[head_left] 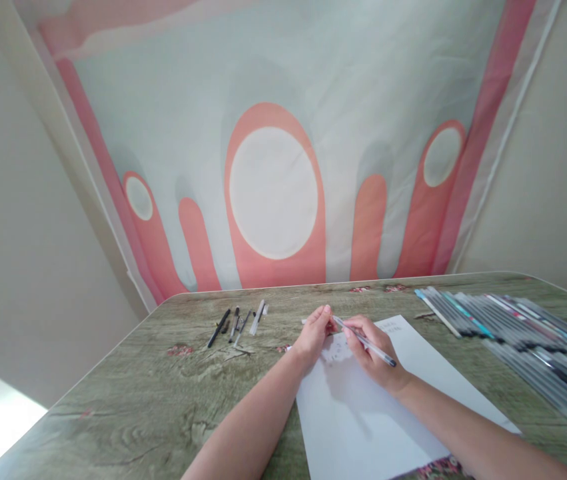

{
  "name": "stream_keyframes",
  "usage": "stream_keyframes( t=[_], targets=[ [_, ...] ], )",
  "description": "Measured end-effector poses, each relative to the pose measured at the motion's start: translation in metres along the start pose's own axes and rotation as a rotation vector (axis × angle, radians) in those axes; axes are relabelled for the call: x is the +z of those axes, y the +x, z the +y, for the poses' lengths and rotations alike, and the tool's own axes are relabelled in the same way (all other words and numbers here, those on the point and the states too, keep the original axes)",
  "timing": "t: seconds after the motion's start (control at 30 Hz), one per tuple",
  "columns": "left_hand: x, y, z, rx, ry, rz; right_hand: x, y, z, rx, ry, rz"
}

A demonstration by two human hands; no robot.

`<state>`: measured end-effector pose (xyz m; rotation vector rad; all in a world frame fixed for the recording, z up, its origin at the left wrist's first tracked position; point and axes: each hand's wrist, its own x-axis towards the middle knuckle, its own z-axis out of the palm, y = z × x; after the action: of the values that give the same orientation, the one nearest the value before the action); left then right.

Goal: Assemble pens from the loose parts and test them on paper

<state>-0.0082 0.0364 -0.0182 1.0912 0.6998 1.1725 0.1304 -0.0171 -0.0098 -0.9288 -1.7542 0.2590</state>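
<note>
Paper [388,427] could skid or twist on the desk [163,400], since the right forearm reaches across it and neither hand clearly presses it flat. The faint marks [338,348] beneath the hands might smear if a palm brushed them while any ink was wet; how wet they are does not show. A slip at the narrow end of the pen [380,353] could poke the left fingertips, which bunch right beside it, or leave a stray line. The loose pens [236,327] to the left seem well clear of the left arm, so knocking them looks less likely, as does disturbing the rows of pens [503,323] on the right. The fingers of the right hand [386,370] close around the pen's shaft, holding it tilted over the sheet's far part, its dark end toward the wrist. Those of the left hand [313,337] are drawn nearly together at the pen's other end; whether they grip it, or something small, I cannot tell.
</note>
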Motion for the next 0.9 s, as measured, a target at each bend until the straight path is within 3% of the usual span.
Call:
stream_keyframes(
  t=[0.9],
  targets=[
    [0.0014,-0.0009,0.0014,-0.026,-0.007,0.010,-0.0016,0.0006,-0.0010,-0.010,0.002,-0.008]
  ],
)
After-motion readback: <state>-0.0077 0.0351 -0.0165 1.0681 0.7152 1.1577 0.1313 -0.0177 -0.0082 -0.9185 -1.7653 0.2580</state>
